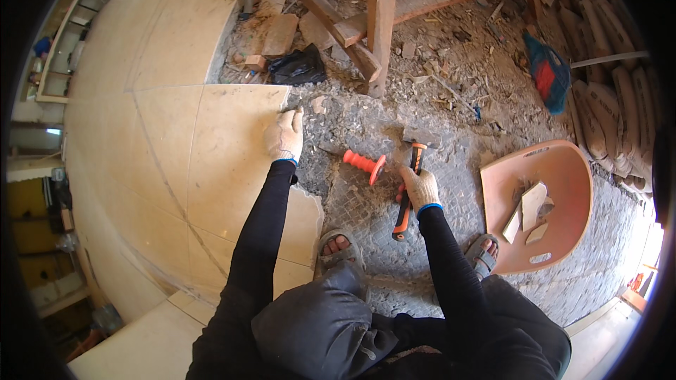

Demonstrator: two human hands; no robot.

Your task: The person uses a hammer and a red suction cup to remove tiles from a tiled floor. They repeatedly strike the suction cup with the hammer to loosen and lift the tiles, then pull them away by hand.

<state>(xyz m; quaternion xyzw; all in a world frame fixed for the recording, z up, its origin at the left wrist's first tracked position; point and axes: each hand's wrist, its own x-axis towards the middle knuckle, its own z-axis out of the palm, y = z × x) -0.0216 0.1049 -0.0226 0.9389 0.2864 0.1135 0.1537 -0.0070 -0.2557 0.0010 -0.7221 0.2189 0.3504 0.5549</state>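
Right hand (420, 186), gloved fingers wrapped tight round the black-and-orange handle of the hammer (410, 183); its grey steel head rests on the rough grey floor (436, 239) ahead of the knuckles, the handle's tail pointing back toward the sandalled feet. Just left of it lies an orange ribbed chisel grip (365, 164), loose on the floor, its blade hard to make out. Left hand (284, 135), fingers together and flat, presses on the corner of the pale tile slab (211, 148). Off right, a salmon plastic seat shell (556, 204) carries broken tile pieces. The slab's near edge is hidden under the left sleeve.
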